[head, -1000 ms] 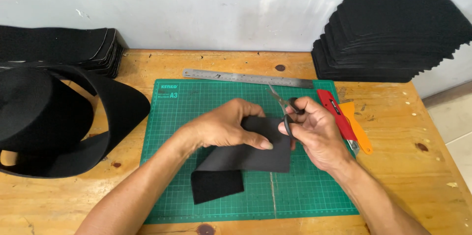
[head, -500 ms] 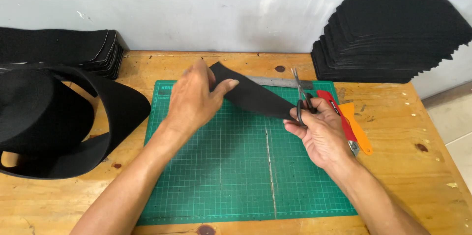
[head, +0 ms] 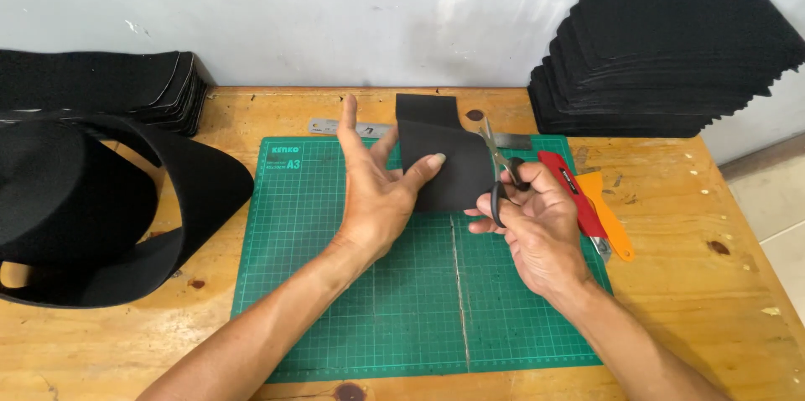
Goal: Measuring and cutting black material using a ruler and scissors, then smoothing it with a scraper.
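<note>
Centre frame: left hand point(head: 377, 191), fingers splayed, thumb pinning a matte black foam piece point(head: 443, 158) with a rounded corner, above the gridded green cutting mat point(head: 352, 317). Right hand point(head: 537, 221) grips steel scissors point(head: 496, 168), blades at the piece's right edge.

A wooden table point(head: 671, 300) stands against a pale wall, and a green cutting mat point(head: 360, 300) with a grid lies flat in the middle of it. A metal ruler point(head: 335, 127) lies along the far edge of the mat, and a red knife point(head: 579, 200) and an orange knife point(head: 608, 216) lie side by side at the mat's right edge. A big roll of black band point(head: 92, 216) sits on the left, a low pile of black strips point(head: 101, 86) lies behind it at the wall, and a tall stack of black cut pieces point(head: 671, 57) sits in the far right corner.
</note>
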